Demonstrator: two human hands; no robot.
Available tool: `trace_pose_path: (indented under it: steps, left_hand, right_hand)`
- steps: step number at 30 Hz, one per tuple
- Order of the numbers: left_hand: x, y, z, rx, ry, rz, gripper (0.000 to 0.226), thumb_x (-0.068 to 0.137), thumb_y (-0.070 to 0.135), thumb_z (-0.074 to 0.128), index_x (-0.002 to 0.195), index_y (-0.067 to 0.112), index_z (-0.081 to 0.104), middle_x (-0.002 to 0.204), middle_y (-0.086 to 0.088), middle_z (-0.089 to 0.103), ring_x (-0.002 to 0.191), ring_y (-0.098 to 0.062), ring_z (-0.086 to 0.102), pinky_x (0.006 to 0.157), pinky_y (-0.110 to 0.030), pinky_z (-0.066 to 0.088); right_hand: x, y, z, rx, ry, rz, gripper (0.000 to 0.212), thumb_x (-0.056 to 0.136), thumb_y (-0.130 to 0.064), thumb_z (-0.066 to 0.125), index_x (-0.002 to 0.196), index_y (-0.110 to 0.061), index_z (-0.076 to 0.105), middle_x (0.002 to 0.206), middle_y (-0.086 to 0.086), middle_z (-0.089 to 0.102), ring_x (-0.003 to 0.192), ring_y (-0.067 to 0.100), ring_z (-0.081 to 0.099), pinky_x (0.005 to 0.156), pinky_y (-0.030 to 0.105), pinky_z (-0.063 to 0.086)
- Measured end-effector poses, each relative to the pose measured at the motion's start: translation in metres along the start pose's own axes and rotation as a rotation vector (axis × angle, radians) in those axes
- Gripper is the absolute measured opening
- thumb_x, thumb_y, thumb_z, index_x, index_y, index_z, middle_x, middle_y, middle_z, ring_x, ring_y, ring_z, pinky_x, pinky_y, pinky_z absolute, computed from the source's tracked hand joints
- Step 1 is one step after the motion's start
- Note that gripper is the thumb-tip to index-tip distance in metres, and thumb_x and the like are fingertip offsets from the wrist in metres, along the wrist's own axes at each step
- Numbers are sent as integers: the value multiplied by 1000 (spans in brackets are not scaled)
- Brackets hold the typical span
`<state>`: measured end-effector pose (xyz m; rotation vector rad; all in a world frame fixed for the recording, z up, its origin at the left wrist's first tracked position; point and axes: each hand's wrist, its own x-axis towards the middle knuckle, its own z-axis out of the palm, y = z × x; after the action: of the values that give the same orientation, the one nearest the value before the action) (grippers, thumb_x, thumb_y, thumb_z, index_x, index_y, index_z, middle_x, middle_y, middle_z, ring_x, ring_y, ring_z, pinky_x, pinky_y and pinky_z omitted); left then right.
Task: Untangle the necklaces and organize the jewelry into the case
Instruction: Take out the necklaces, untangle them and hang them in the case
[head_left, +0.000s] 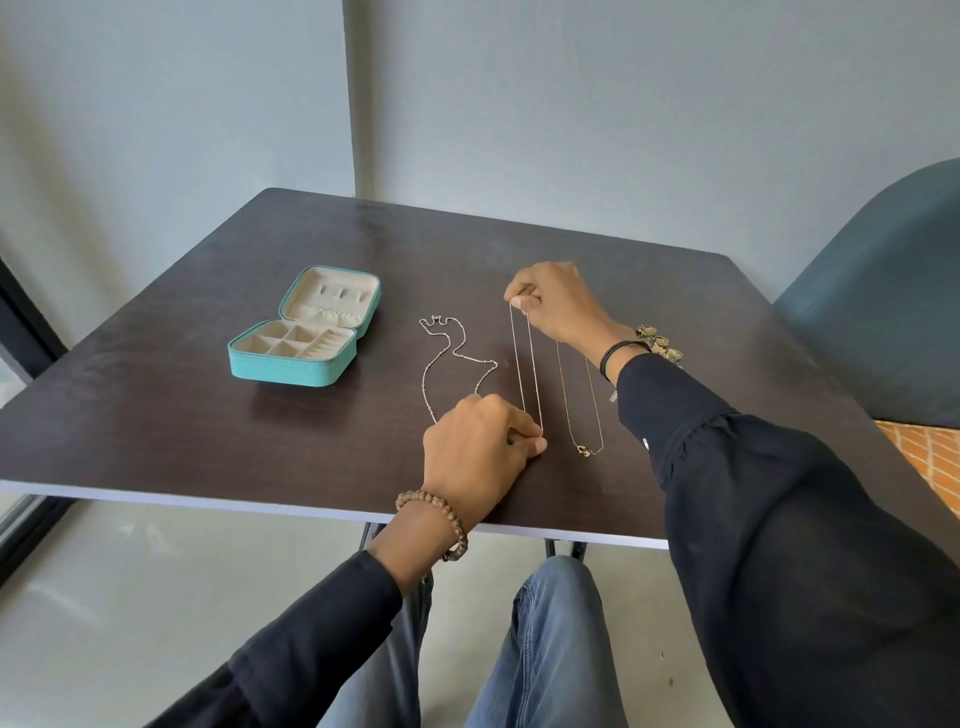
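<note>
Left hand (475, 447) and right hand (556, 306) each pinch an end of a thin chain (516, 364), stretched near-to-far over the dark table (311, 441). A beaded chain (457, 355) lies just left of it and a gold necklace (586, 451) just right. The open teal case (291, 366) sits far left.

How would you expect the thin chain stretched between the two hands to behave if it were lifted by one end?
Probably floppy: the thin chain runs straight only because the left hand and right hand pinch its ends taut, while the beaded necklace nearby lies in loose curves. Likely very light, being so thin.
</note>
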<state>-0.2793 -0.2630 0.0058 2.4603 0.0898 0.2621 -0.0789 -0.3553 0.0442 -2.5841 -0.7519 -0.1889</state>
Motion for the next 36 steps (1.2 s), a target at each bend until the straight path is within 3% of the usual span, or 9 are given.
trace_pose_path:
  steps: [3, 5, 9, 15, 22, 27, 30, 32, 36]
  left_hand:
    - [1, -5, 3, 148, 5, 182, 20, 94, 46, 63, 106, 39, 77, 112, 17, 59, 113, -6, 45, 67, -26, 40]
    - [1, -10, 6, 223, 36, 323, 23, 96, 44, 58, 102, 34, 79, 122, 19, 59, 118, -7, 45, 65, -25, 39]
    - [0, -20, 12, 215, 109, 482, 35, 90, 40, 49, 82, 28, 80, 94, 17, 71, 101, -12, 63, 66, -29, 53]
    - [4, -24, 9, 262, 68, 568, 25, 88, 35, 58, 88, 26, 81, 88, 10, 68, 85, -17, 65, 67, -30, 49]
    - [4, -26, 9, 255, 59, 568, 29, 91, 37, 54, 94, 26, 80, 91, 9, 67, 91, -17, 61, 75, -32, 43]
    - [10, -26, 2, 170, -18, 512, 24, 98, 38, 55, 110, 29, 74, 110, 12, 65, 111, -13, 52, 82, -24, 24]
    - [14, -31, -7, 137, 0, 481, 22, 98, 39, 55, 113, 32, 71, 110, 13, 65, 112, -11, 49, 83, -25, 26]
    - [17, -38, -16, 127, 50, 438, 22, 98, 39, 56, 113, 32, 71, 109, 13, 65, 113, -11, 50, 87, -28, 31]
    - [24, -59, -33, 156, 128, 299, 21, 97, 34, 57, 111, 28, 73, 111, 9, 67, 113, -17, 53, 87, -32, 36]
  right_hand:
    - [2, 3, 4, -14, -19, -15, 26, 92, 5, 57, 101, -5, 78, 87, 2, 66, 87, 16, 62, 79, 22, 46]
    - [3, 8, 7, -27, -39, -25, 19, 93, 0, 62, 100, -6, 79, 86, 0, 66, 87, 15, 62, 82, 24, 48]
    - [3, 20, 15, -39, -62, 12, 12, 92, -4, 67, 95, -7, 78, 91, 6, 73, 87, 21, 69, 88, 39, 59]
    - [-1, 26, 18, -67, -47, 36, 10, 87, -7, 71, 86, -14, 78, 83, 2, 75, 82, 21, 71, 84, 42, 60]
    - [1, 27, 18, -47, -48, 31, 9, 89, -5, 73, 93, -7, 81, 89, 9, 78, 78, 16, 67, 81, 28, 55]
    - [5, 25, 17, -100, -101, 37, 14, 90, -1, 69, 99, -7, 78, 96, 7, 75, 89, 22, 71, 91, 41, 58]
    - [7, 18, 17, -152, -83, 12, 21, 92, -4, 69, 112, -10, 73, 106, 2, 63, 97, 20, 63, 94, 42, 54]
    - [10, 9, 18, -125, -51, -6, 19, 93, -7, 67, 110, -12, 73, 108, 4, 66, 97, 21, 65, 94, 41, 54]
    - [17, -16, 23, -41, -90, -35, 12, 94, -16, 67, 101, -12, 76, 92, -2, 71, 86, 14, 65, 93, 35, 55]
